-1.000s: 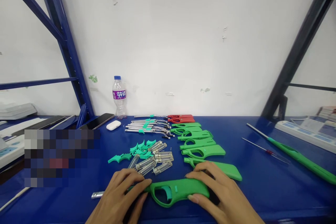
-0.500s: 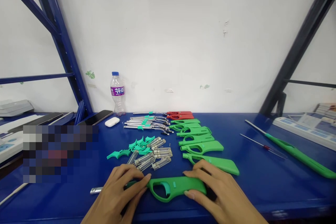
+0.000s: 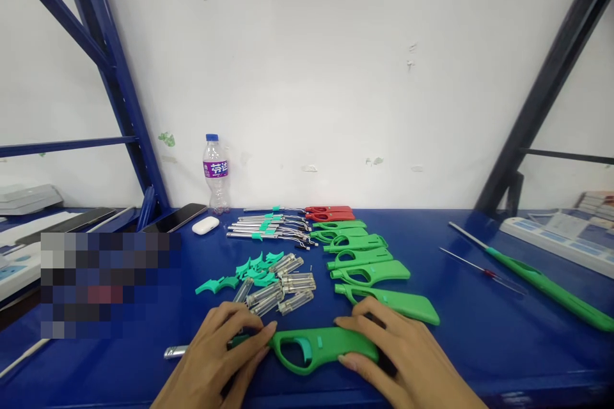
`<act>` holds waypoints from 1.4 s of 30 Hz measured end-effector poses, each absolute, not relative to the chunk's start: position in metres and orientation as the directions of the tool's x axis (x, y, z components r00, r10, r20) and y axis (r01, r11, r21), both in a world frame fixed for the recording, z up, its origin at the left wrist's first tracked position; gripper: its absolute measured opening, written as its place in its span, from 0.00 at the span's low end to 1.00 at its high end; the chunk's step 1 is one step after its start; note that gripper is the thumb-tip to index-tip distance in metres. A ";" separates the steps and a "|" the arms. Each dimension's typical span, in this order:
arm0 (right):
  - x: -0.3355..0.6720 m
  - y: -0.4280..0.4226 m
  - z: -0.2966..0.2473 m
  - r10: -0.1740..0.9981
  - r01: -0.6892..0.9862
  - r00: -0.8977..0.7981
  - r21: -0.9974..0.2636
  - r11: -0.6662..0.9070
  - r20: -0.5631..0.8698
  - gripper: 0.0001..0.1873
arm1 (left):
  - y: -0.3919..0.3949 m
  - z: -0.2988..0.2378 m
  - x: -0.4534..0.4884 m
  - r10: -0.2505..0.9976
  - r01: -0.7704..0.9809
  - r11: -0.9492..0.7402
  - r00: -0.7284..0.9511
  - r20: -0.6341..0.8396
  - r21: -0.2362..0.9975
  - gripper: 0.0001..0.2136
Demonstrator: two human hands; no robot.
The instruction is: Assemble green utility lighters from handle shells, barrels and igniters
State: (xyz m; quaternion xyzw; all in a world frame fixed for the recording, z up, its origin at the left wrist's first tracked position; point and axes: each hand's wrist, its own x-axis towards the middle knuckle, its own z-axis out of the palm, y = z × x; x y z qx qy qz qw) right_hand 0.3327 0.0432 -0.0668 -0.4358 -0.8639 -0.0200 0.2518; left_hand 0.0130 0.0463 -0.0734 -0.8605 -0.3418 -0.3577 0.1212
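A green lighter (image 3: 336, 344) with a teal trigger lies lengthwise near the table's front edge, between my two hands. My left hand (image 3: 215, 351) pinches its front end, and the silver nozzle tip (image 3: 175, 352) sticks out to the left from beneath my fingers. Around the lighter's rear end, thumb and fingers of my right hand (image 3: 391, 348) are closed. Just beyond my hands are clear fuel tanks (image 3: 297, 301) and a pile of teal triggers (image 3: 259, 268). Several green lighter shells (image 3: 393, 302) lie in a column behind my right hand.
Metal nozzle rods with wires (image 3: 259, 227) and red shells (image 3: 330, 212) lie at the back. A plastic bottle (image 3: 217, 176), white case (image 3: 205, 225) and phone (image 3: 180, 217) stand left of them. A screwdriver (image 3: 484, 271), another green lighter (image 3: 542, 284) and a power strip (image 3: 556, 243) lie right.
Both hands keep their hold on the lighter, with hardly any movement. The whole view has shifted slightly, so the things appear a little lower.
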 end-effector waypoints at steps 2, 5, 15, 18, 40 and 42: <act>0.332 0.044 -0.069 0.740 0.764 -0.496 -0.176 0.621 0.454 0.19 | 0.043 -0.069 0.015 0.516 0.701 -0.712 0.496 0.698 0.027 0.14; 0.332 0.045 -0.072 0.734 0.762 -0.495 -0.174 0.624 0.465 0.19 | 0.037 -0.060 0.010 0.508 0.757 -0.651 0.486 0.711 -0.052 0.14; 0.332 0.041 -0.068 0.726 0.755 -0.510 -0.165 0.635 0.461 0.20 | 0.033 -0.059 -0.019 0.554 0.814 -0.555 0.513 0.656 -0.169 0.15; 0.332 0.042 -0.068 0.731 0.745 -0.519 -0.184 0.641 0.443 0.18 | 0.034 -0.056 -0.007 0.557 0.796 -0.582 0.541 0.630 -0.169 0.16; 0.330 0.038 -0.059 0.836 0.772 -0.461 -0.331 0.543 0.297 0.17 | 0.032 -0.062 0.012 0.490 0.787 -0.591 0.525 0.696 -0.178 0.19; 0.329 0.038 -0.056 0.845 0.769 -0.456 -0.353 0.532 0.280 0.15 | 0.033 -0.060 0.014 0.500 0.772 -0.624 0.513 0.698 -0.120 0.19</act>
